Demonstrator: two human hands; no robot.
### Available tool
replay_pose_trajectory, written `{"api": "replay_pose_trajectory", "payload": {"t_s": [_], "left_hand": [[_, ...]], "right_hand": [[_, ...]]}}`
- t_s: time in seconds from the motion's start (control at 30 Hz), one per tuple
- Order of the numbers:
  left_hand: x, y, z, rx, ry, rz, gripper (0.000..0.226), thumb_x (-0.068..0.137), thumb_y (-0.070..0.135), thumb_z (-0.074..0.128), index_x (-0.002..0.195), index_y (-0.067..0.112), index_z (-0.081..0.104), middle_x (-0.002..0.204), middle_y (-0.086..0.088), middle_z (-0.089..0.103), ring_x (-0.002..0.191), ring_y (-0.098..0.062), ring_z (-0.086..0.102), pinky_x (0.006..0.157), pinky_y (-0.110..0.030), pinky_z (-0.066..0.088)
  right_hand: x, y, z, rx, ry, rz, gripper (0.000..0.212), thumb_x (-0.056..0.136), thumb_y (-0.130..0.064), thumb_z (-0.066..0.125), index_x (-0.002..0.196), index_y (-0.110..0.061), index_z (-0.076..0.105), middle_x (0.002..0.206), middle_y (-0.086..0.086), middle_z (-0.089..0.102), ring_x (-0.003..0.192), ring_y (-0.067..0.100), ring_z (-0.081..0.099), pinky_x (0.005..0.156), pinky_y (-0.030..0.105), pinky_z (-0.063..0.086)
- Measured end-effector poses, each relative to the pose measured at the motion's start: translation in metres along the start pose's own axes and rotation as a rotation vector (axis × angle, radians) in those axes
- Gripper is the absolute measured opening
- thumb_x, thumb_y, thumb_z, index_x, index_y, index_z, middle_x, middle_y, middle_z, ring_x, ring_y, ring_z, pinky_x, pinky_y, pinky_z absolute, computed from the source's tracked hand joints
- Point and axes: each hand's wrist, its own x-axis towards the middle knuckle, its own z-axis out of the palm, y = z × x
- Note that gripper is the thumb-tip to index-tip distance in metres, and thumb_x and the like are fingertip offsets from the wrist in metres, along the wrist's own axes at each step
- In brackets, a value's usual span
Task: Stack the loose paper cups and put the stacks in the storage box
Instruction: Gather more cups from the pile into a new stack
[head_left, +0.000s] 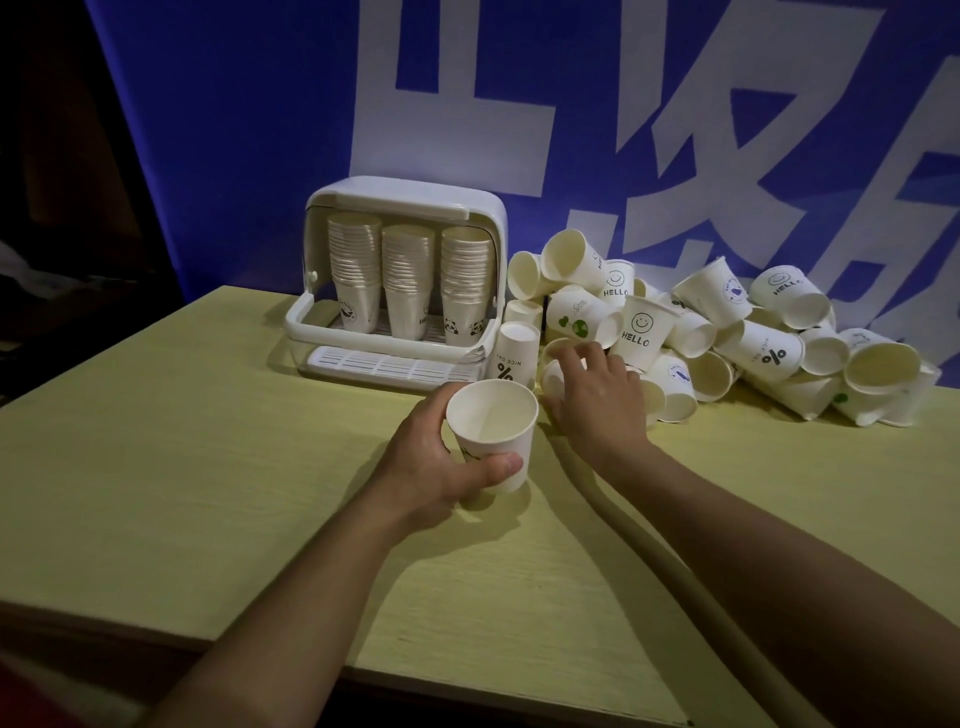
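Holding an upright paper cup (492, 435) just above a pale wooden table (208, 467), the person's left hand (436, 462) wraps it from the left side — thumb curled across the front of the cup wall, fingers round the back near the rim. The cup's mouth faces up and it shows a small dark print low on its side, partly covered by the thumb.

To its right, the right hand (597, 400) reaches into the near edge of a heap of loose cups (727, 338), fingers spread and bent over a cup lying on its side (555, 375); whether the fingers have actually closed on it cannot be told, since the back of the hand hides the contact.

The heap sprawls along the table's far right, cups tipped every way, several printed with "HELLO" and a smiling face, others with a percent sign or green marks. One cup stands upside down (514, 353) between the heap and the storage box.

The white storage box (483, 208) sits at the back of the table, left of the heap, its front open. Inside stand three upright stacks of cups (410, 280) side by side — the left one (354, 275) reaching highest — all resting on a slatted tray (384, 366) that runs forward under the box's front rim.

Behind everything hangs a blue banner (234, 130) with large white characters. Both forearms are bare and stretch in from the bottom of the view.
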Motion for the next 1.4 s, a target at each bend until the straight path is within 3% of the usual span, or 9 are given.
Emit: {"api": "replay_pose_trajectory", "payload": {"t_s": [0.2, 0.33, 0.5, 0.6, 0.77, 0.87, 1.0, 1.2, 1.4], "left_hand": [[-0.001, 0.000, 0.001, 0.023, -0.024, -0.019, 0.077, 0.051, 0.061, 0.082, 0.122, 0.047, 0.056, 0.117, 0.015, 0.065, 0.109, -0.010, 0.060, 0.094, -0.047, 0.053], [-0.002, 0.000, 0.001, 0.026, -0.054, -0.025, 0.079, 0.053, 0.060, 0.085, 0.125, 0.046, 0.055, 0.116, 0.017, 0.066, 0.110, -0.009, 0.061, 0.095, -0.049, 0.054], [-0.002, 0.000, 0.001, 0.036, -0.077, -0.038, 0.078, 0.053, 0.059, 0.085, 0.124, 0.049, 0.055, 0.114, 0.019, 0.067, 0.109, -0.009, 0.062, 0.094, -0.049, 0.055], [-0.003, 0.001, 0.002, 0.024, -0.098, -0.047, 0.072, 0.051, 0.059, 0.085, 0.117, 0.054, 0.056, 0.108, 0.027, 0.065, 0.101, 0.002, 0.061, 0.090, -0.041, 0.057], [-0.004, 0.000, 0.004, 0.037, -0.129, -0.052, 0.065, 0.061, 0.045, 0.092, 0.116, 0.050, 0.057, 0.105, 0.025, 0.067, 0.096, 0.006, 0.063, 0.079, -0.027, 0.054], [-0.005, 0.002, 0.005, 0.045, -0.118, -0.054, 0.077, 0.059, 0.049, 0.091, 0.124, 0.053, 0.049, 0.110, 0.021, 0.066, 0.099, 0.001, 0.064, 0.082, -0.033, 0.058], [-0.005, 0.007, 0.007, 0.029, -0.023, -0.037, 0.088, 0.058, 0.056, 0.087, 0.131, 0.048, 0.038, 0.117, 0.017, 0.061, 0.103, -0.005, 0.061, 0.083, -0.038, 0.059], [-0.005, 0.010, 0.006, -0.029, 0.147, 0.069, 0.094, 0.072, 0.048, 0.086, 0.138, 0.061, 0.020, 0.120, 0.035, 0.044, 0.106, 0.013, 0.049, 0.081, -0.019, 0.046], [-0.003, 0.011, 0.012, -0.042, 0.113, 0.042, 0.063, 0.067, 0.056, 0.077, 0.118, 0.066, 0.039, 0.110, 0.031, 0.059, 0.098, 0.002, 0.061, 0.079, -0.058, 0.059]], "right_hand": [[0.001, 0.001, 0.006, 0.303, -0.061, 0.052, 0.057, 0.085, -0.033, 0.076, 0.135, -0.028, 0.047, 0.142, 0.005, 0.043, 0.121, 0.031, 0.044, 0.099, 0.044, 0.044], [0.004, 0.002, 0.001, 0.360, -0.134, 0.160, 0.081, 0.076, -0.034, 0.084, 0.142, -0.029, 0.038, 0.143, 0.008, 0.044, 0.124, 0.034, 0.046, 0.102, 0.046, 0.042], [0.010, 0.008, -0.012, 0.408, -0.299, 0.142, 0.103, 0.076, -0.031, 0.084, 0.154, -0.035, 0.016, 0.137, 0.004, 0.059, 0.111, 0.027, 0.063, 0.083, 0.038, 0.055], [0.009, 0.006, -0.031, 0.571, -0.297, 0.166, 0.106, 0.078, -0.021, 0.083, 0.156, -0.040, 0.013, 0.131, 0.001, 0.054, 0.113, 0.025, 0.060, 0.087, 0.037, 0.055], [0.001, -0.005, -0.071, 0.924, -0.157, 0.098, 0.091, 0.081, -0.019, 0.078, 0.149, -0.050, 0.026, 0.120, -0.003, 0.049, 0.103, 0.020, 0.060, 0.084, 0.037, 0.058], [-0.014, -0.020, -0.086, 1.056, -0.126, 0.022, 0.084, 0.080, -0.020, 0.079, 0.141, -0.055, 0.035, 0.122, -0.006, 0.049, 0.104, 0.018, 0.059, 0.086, 0.036, 0.057], [-0.039, -0.036, -0.082, 1.032, -0.162, -0.135, 0.077, 0.082, -0.022, 0.080, 0.139, -0.052, 0.038, 0.121, -0.016, 0.050, 0.101, 0.002, 0.058, 0.086, 0.026, 0.056], [-0.052, -0.035, -0.065, 0.980, -0.141, -0.134, 0.043, 0.085, -0.057, 0.057, 0.127, -0.049, 0.059, 0.129, -0.019, 0.053, 0.115, 0.003, 0.054, 0.093, 0.031, 0.051], [-0.033, 0.006, -0.055, 0.827, 0.017, -0.057, 0.026, 0.094, -0.036, 0.063, 0.120, -0.037, 0.064, 0.120, -0.012, 0.057, 0.100, 0.006, 0.058, 0.082, 0.020, 0.048]]}}
